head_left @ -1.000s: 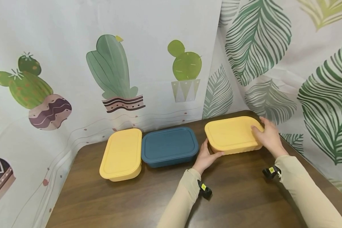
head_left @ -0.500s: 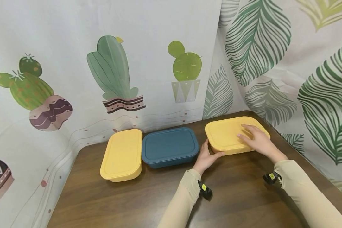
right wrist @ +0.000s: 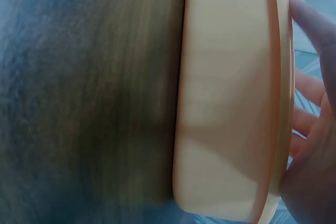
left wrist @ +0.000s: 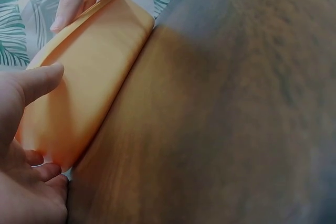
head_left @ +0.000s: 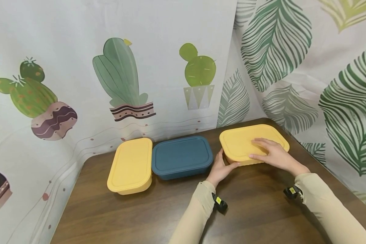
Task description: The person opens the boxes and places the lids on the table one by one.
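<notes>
Right hand (head_left: 272, 154) has shifted since a second ago: then at the 3 o'clock end of the handled yellow box (head_left: 244, 140), now inward over its lid (head_left: 236, 137), slightly nearer 9 o'clock than half a second ago. Left hand (head_left: 218, 171) and all three boxes have kept their places.

Hands, with 12 as the far side: left clamped on the handled box at its 8 o'clock corner, thumb along the near long side, fingers curled round the 9 o'clock end. Right lies loose above the lid, fingers stretched toward 9 and 10 o'clock, a little apart, gripping nothing; how firmly the fingertips touch, cannot tell.

Handled box sits flat on the desk (head_left: 140, 220), lid on, near the far edge, at 3 o'clock from the blue box (head_left: 181, 154). Left fingers are in the gap between these two, just beside the blue rim.

Second yellow box (head_left: 131, 164), lidded, at 9 o'clock from the blue one, long sides running roughly 1 to 7 o'clock; rims very close, contact unclear.

Beige sleeves (head_left: 192, 213) on both arms. Beyond the desk: cactus-print backdrop (head_left: 161, 67) at 11 o'clock, leaf-print sheet (head_left: 317, 84) at 2 o'clock
</notes>
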A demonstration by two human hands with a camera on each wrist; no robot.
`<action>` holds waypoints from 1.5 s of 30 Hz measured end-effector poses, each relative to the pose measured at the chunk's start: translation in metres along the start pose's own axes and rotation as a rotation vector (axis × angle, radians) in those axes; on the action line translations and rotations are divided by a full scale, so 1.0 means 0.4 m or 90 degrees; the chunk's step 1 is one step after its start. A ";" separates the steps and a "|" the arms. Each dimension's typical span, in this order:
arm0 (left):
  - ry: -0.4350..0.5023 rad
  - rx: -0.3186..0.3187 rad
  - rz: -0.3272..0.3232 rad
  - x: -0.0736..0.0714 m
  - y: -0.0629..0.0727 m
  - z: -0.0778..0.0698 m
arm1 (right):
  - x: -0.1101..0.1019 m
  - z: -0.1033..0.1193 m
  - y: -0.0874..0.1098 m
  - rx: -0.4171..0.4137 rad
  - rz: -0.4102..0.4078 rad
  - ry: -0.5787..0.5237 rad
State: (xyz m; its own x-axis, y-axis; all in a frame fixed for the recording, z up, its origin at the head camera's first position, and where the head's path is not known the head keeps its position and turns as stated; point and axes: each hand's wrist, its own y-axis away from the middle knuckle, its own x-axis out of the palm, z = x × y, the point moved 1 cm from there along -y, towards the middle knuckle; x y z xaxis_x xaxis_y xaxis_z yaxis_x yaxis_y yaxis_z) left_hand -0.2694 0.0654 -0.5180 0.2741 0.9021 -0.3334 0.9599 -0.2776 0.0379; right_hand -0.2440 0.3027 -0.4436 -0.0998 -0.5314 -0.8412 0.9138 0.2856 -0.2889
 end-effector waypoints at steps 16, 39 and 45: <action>-0.002 0.005 -0.001 0.001 0.002 -0.006 | 0.026 -0.027 0.006 -0.066 0.001 0.103; -0.015 0.012 -0.001 -0.004 -0.004 -0.005 | 0.019 -0.014 -0.004 -0.076 0.001 0.098; -0.010 0.005 0.001 -0.004 0.000 -0.004 | 0.021 -0.014 -0.002 -0.073 0.003 0.096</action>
State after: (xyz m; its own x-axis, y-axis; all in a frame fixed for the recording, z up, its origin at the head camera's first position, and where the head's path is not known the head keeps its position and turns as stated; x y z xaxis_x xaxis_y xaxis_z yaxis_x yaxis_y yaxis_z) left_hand -0.2696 0.0645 -0.5160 0.2750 0.8959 -0.3488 0.9588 -0.2825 0.0305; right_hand -0.2477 0.3025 -0.4529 -0.1614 -0.4067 -0.8992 0.8646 0.3811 -0.3276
